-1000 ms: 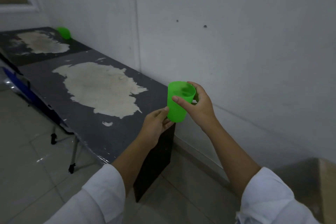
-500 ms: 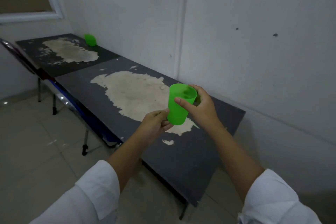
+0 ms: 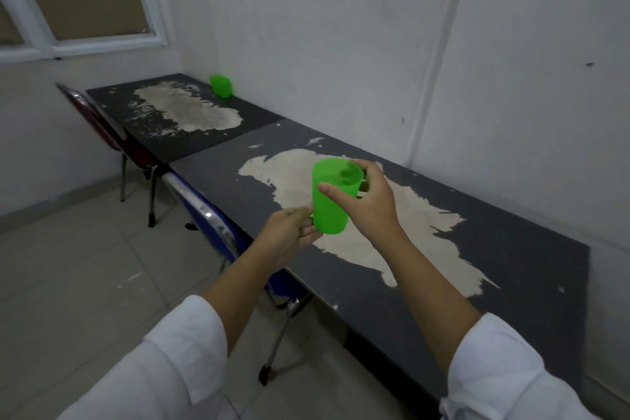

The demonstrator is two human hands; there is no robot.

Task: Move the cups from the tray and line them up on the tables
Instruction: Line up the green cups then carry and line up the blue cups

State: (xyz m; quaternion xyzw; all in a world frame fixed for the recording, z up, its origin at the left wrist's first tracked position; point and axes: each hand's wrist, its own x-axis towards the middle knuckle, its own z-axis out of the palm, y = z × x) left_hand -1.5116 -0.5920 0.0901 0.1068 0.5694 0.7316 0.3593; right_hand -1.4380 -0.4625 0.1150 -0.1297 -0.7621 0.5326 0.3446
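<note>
A bright green plastic cup (image 3: 330,211) is held upright in the air above the near dark table (image 3: 511,249). My right hand (image 3: 370,203) grips it around the rim and side. My left hand (image 3: 289,235) touches its lower left side and base. A second green cup (image 3: 220,85) stands far off on the back table (image 3: 136,133), close to the wall corner. No tray is in view.
Two worn dark tables run along the white wall. A blue chair (image 3: 218,232) is tucked at the near table's left edge and a red chair (image 3: 112,136) at the far table. Tiled floor lies to the left, a window frame (image 3: 102,44) above.
The view has swung left and moved along the tables, so both tables and the chairs now show. The cup stays held in both hands in the same grip.
</note>
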